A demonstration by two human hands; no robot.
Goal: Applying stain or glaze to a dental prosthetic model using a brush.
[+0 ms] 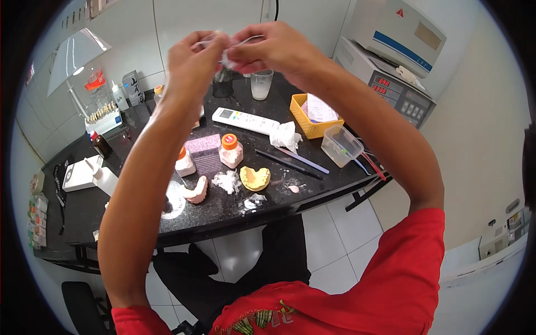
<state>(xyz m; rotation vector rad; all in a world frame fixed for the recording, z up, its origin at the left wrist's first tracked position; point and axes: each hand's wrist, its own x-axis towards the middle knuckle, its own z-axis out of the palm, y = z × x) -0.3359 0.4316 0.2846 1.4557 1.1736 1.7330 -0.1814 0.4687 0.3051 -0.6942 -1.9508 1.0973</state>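
High over the far side of the bench, my left hand (192, 58) and my right hand (273, 49) meet with fingers pinched. Between them is a thin, whitish, crumpled piece (226, 59), smeared by motion, so its kind is unclear. Below stands a clear cup (261, 85) with cloudy liquid. Nearer my body, a yellow dental cast (255, 178) and a pinkish dental model (195, 191) rest on the black benchtop (234, 207). Crumpled white tissue (226, 182) lies between them, and an orange-capped jar (230, 151) of pale powder stands behind.
A white remote control (245, 120) lies beside a wad of tissue (285, 137). To the right are a yellow basket (304, 124), a clear plastic box (338, 146) and a dental furnace (391, 72). Dark and lilac slender tools (288, 163) lie in front. A tooth shade guide (104, 116) stands left.
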